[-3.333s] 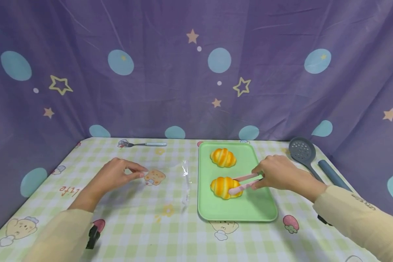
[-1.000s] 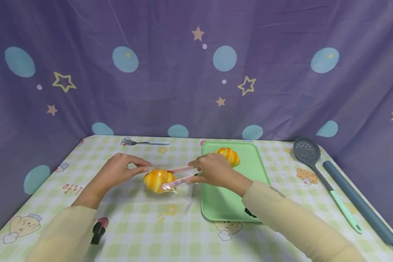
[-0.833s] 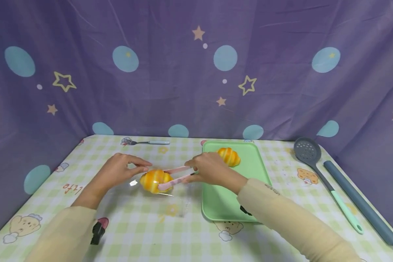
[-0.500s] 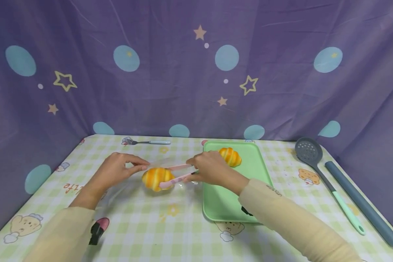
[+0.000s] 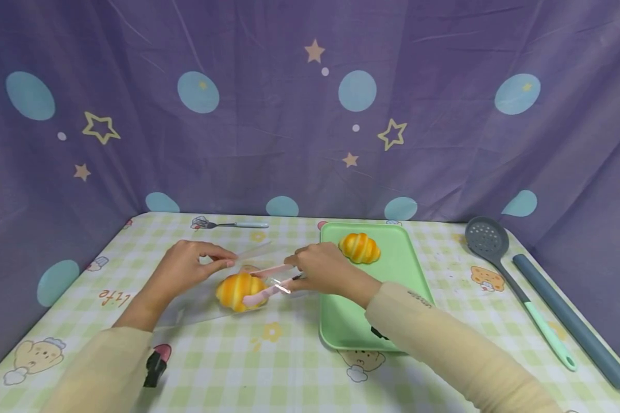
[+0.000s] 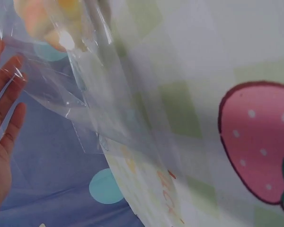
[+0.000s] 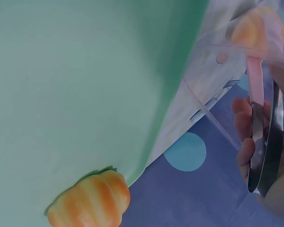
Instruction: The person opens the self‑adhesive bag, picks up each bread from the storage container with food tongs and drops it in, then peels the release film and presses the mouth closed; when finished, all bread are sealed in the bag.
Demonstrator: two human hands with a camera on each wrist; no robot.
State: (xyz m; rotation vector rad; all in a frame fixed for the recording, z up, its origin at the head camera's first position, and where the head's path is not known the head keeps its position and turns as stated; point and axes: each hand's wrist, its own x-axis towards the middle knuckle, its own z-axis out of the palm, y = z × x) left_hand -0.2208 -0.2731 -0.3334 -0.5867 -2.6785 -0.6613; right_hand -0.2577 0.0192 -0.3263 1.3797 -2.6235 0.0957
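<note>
My left hand (image 5: 185, 269) pinches the edge of a clear plastic bag (image 6: 57, 94) between thumb and fingers. My right hand (image 5: 328, 271) holds metal tongs with pink tips (image 5: 258, 297), fingers curled round their arms in the right wrist view. Between the tips is a golden croissant (image 5: 236, 292), just below my left fingertips. Clear film shows around this croissant in the left wrist view, so it appears to lie within the bag; the bag's exact outline is hard to make out. A second croissant (image 5: 360, 248) sits on the green tray (image 5: 361, 330) under my right forearm.
A fork (image 5: 237, 225) lies at the back left of the checked tablecloth (image 5: 237, 373). To the right of the tray are a slotted skimmer (image 5: 516, 289) and a long dark grey rod-like object (image 5: 568, 321). A purple curtain (image 5: 268, 160) stands behind and at both sides.
My right hand has carried the croissant in the tongs leftward off the tray to the bag. In the last half second it shifted slightly left and down. My left hand has hardly moved.
</note>
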